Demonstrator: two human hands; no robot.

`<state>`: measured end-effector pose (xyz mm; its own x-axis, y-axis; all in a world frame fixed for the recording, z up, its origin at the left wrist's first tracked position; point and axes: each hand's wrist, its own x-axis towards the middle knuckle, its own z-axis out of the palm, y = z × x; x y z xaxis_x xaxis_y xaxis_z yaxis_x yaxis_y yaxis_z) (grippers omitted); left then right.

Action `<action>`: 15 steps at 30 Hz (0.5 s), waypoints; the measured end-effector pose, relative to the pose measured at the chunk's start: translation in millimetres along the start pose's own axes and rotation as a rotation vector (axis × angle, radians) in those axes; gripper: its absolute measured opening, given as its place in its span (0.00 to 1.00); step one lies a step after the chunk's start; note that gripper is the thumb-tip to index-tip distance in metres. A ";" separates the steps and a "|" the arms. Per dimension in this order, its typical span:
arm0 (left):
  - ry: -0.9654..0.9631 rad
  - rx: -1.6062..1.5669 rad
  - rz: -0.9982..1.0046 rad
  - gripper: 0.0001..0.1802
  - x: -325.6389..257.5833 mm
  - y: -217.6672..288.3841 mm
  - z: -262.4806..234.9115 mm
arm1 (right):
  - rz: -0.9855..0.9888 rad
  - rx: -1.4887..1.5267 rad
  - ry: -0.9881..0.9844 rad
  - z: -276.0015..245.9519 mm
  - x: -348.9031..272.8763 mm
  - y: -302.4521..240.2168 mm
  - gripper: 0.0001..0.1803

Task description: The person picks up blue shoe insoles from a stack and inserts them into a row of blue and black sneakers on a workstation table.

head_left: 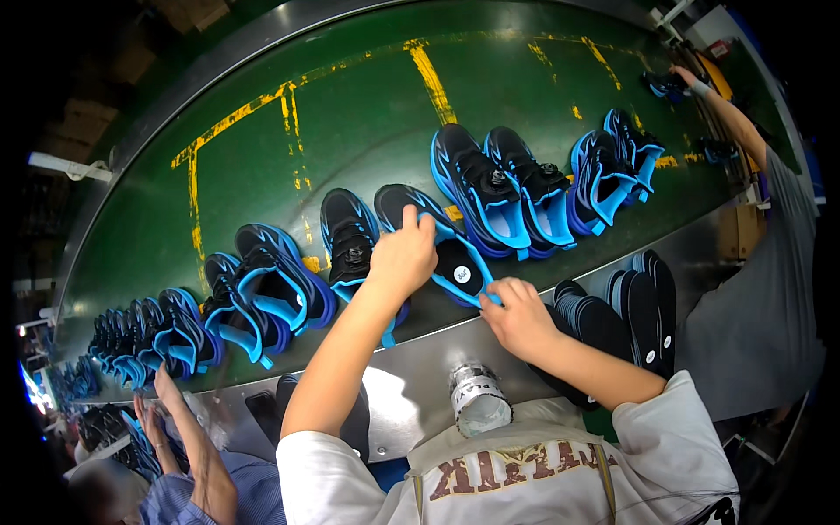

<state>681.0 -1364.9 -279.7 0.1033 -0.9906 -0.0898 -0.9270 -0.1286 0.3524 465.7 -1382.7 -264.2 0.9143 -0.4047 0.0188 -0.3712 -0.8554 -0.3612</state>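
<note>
A black and blue sneaker (430, 229) lies on the green conveyor belt (367, 122), heel toward me. My left hand (404, 254) grips its side near the collar. My right hand (516, 313) pinches the blue heel tab, next to a black insole (459, 267) with a small white sticker lying in the shoe's opening. Its partner sneaker (348, 234) lies just to the left of my left hand.
More pairs of black and blue sneakers (499, 188) line the belt left and right. Stacked black insoles (643, 302) stand on the metal ledge (411, 385) at my right. A taped roll (477, 398) sits near my chest. Other people work at the left (188, 437) and right (744, 131).
</note>
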 end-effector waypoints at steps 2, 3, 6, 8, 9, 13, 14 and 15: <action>0.071 -0.003 0.049 0.10 -14.1 12.8 -3.9 | 0.018 0.010 -0.035 1.9 -13.8 -3.6 0.13; 0.122 0.055 0.101 0.10 -22.9 19.6 -2.5 | 0.011 -0.011 -0.060 0.7 -19.4 -5.5 0.13; 0.268 0.014 0.203 0.13 -45.6 36.9 6.5 | -0.004 -0.043 -0.122 0.5 -33.4 -6.5 0.13; 0.313 0.059 0.225 0.15 -51.0 42.7 6.0 | -0.036 -0.069 -0.121 5.2 -34.0 -5.5 0.13; 0.314 0.063 0.195 0.16 -48.1 41.0 9.6 | -0.052 -0.082 -0.122 7.4 -33.6 -5.5 0.13; 0.251 0.116 0.040 0.18 -19.1 17.8 14.0 | -0.065 -0.019 -0.031 -4.0 -6.4 1.4 0.12; 0.196 0.114 -0.004 0.19 -11.9 8.4 13.7 | -0.055 0.005 0.035 -6.6 2.3 3.9 0.12; 0.140 0.110 -0.049 0.19 -6.5 1.3 11.7 | -0.045 0.029 0.100 -9.2 7.5 5.9 0.12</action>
<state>674.9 -1358.0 -289.5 0.1914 -0.9811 0.0294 -0.9528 -0.1785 0.2458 468.9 -1393.7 -257.6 0.9087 -0.3974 0.1282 -0.3238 -0.8644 -0.3846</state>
